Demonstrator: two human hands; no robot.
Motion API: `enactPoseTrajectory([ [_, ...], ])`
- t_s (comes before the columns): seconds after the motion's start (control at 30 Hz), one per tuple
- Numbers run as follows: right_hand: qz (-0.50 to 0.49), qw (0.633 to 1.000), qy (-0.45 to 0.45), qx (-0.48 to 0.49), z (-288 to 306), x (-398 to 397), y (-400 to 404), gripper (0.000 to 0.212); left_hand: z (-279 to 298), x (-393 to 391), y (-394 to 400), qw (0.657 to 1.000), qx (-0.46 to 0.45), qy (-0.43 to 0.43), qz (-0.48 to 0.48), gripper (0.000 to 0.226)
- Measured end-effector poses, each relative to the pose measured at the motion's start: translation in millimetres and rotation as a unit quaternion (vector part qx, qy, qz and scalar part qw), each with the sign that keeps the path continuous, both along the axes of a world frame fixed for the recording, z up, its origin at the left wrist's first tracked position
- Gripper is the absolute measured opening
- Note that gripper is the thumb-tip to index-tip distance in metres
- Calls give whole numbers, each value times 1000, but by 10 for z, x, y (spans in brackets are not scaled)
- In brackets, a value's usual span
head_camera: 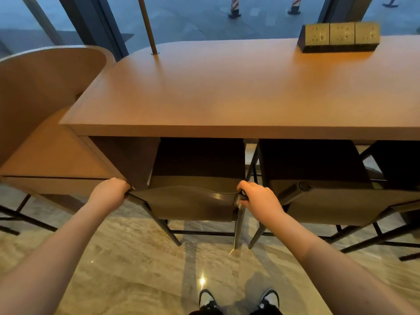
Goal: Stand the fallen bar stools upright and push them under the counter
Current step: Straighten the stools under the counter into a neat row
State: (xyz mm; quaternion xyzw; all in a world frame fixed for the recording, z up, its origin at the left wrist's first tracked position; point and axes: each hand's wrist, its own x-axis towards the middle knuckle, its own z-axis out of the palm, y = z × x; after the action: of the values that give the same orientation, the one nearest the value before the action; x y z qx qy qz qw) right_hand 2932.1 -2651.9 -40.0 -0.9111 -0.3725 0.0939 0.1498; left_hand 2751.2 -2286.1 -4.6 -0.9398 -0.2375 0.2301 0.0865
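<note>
The bar stool (191,201) stands up on its legs, with its seat already partly under the counter (227,92), and a second stool (329,196) sits tucked in just beside it. The left hand (111,189) and the right hand (259,198) are each closed tight around a top corner of its backrest. To push it in well, press with both hands the same — straight ahead, slowly — so the legs slide on the shiny floor (136,269) and don't bump the next stool.

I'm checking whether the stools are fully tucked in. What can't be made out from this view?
- Front legs of the held stool: hidden under the counter.
- Neighbouring stool: its seat front is lost in shadow under the counter.
- Third stool: cut off by the right edge.
- Left hand fingers: curled behind the backrest corner.
</note>
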Motion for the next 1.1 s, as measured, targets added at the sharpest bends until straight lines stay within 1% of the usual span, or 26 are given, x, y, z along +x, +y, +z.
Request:
enactPoseTrajectory([
  [0.2, -8, 1000, -1, 10, -3, -14, -27, 35, -36, 6, 37, 1000, -10, -4, -7, 25],
  [0.5, 13, 1000, -17, 8, 8, -8, -51, 36, -51, 7, 47, 1000, -12, 2, -2, 25],
  [0.57, 20, 1000, -16, -1, 13, 11, -57, 43, -35, 36, 19, 1000, -8, 20, -2, 33],
  [0.6, 29, 999, -12, -10, 23, 29, -63, 50, -14, 66, -16, 999, 3, 35, -8, 45],
  [0.63, 40, 999, -10, -19, 43, 53, -78, 60, 20, 111, -78, 999, 18, 47, -20, 61],
  [0.67, 53, 998, -15, -22, 73, 84, -111, 71, 60, 175, -180, 998, 27, 42, -40, 77],
  [0.7, 60, 998, -27, -17, 121, 121, -173, 80, 104, 260, -336, 997, 19, 13, -68, 89],
  [0.73, 60, 997, -48, -8, 180, 166, -262, 86, 149, 359, -550, 994, -8, -33, -103, 94],
  [0.77, 53, 995, -80, -1, 238, 231, -380, 88, 190, 469, -813, 986, -48, -85, -138, 93],
  [0.83, 19, 988, -155, -6, 325, 414, -689, 87, 211, 723, -1411, 957, -128, -174, -193, 86],
  [0.87, 1, 984, -178, -24, 360, 523, -864, 86, 193, 860, -1721, 943, -157, -203, -214, 84],
  [0.9, -16, 982, -183, -51, 385, 616, -1012, 86, 160, 984, -1989, 932, -178, -217, -229, 83],
  [0.97, -43, 981, -147, -119, 393, 767, -1239, 82, 72, 1225, -2416, 927, -200, -210, -237, 84],
  [1.03, -55, 979, -109, -166, 354, 827, -1350, 70, -17, 1391, -2636, 939, -192, -169, -229, 81],
  [1.1, -49, 979, -117, -159, 288, 836, -1409, 57, -94, 1476, -2708, 949, -174, -126, -230, 68],
])
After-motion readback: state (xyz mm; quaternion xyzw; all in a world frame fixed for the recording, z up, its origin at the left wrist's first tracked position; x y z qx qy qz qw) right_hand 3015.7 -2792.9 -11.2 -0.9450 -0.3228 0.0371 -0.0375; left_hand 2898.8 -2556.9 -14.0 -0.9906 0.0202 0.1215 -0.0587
